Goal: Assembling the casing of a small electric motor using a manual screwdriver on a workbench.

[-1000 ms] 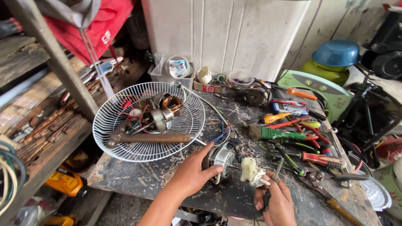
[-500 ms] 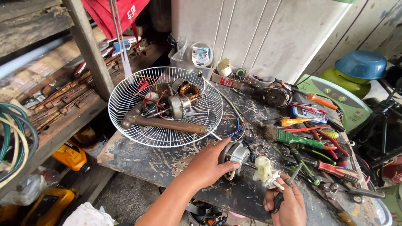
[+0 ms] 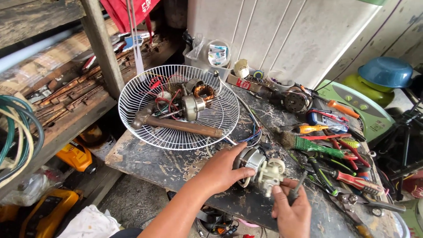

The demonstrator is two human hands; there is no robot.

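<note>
The left hand is wrapping around the fan motor, fingers curled over its metal shell, pinning it to the dark workbench. The right hand is closing on a screwdriver — its tip is hovering just beside the motor's white plastic gearbox. Keeping the motor braced and the blade square in the screw head would likely prevent slipping. Behind the motor, the white wire fan guard is holding a hammer; farther back a small red-and-white box is lying, and a red bag is hanging — printing too small to read.
</note>
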